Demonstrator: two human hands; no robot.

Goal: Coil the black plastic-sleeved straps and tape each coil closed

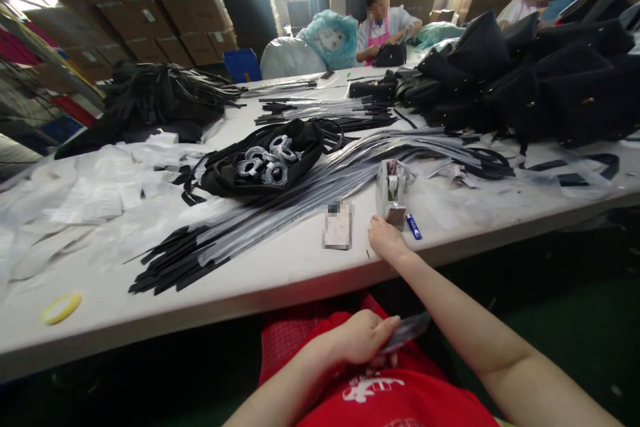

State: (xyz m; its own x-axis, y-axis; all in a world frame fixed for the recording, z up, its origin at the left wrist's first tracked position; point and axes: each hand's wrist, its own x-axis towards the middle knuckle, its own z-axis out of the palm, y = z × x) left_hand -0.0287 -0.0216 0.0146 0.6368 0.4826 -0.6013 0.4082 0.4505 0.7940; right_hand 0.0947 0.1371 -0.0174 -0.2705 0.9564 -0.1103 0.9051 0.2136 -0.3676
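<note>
White table [310, 273] runs across the view, its near edge slanting up from lower left to right. Far side: piled black bags [550, 80] at right, a heap of black straps [155, 93] at left, cartons behind, two other people seated at the far end, one working on a bag. Mid-table, an open black bag [260, 160] holds rolls of tape. A long sheaf of wrapped strips [280, 213] lies across the table, its long axis running from near left up to far right; the black ends fan toward the near edge, left of both hands. Loose white paper covers the left part. A tape dispenser [391, 190] stands upright near the edge, a blue pen [413, 226] just right of its base, a card [339, 225] just left, a yellow tape ring [61, 307] well apart at far left. Right hand [384, 238] rests on the table at the foot of the dispenser, fingers curled, touching or almost touching its base; whether it grips anything cannot be told. Left hand [363, 339] sits low in the lap, below the table edge, fingers closed on a thin dark strip [407, 332] in clear wrap, whose long axis points right and slightly up, toward the right forearm. The dispenser lies straight ahead of the held strip and above it; the right hand is the nearer to it by far.
</note>
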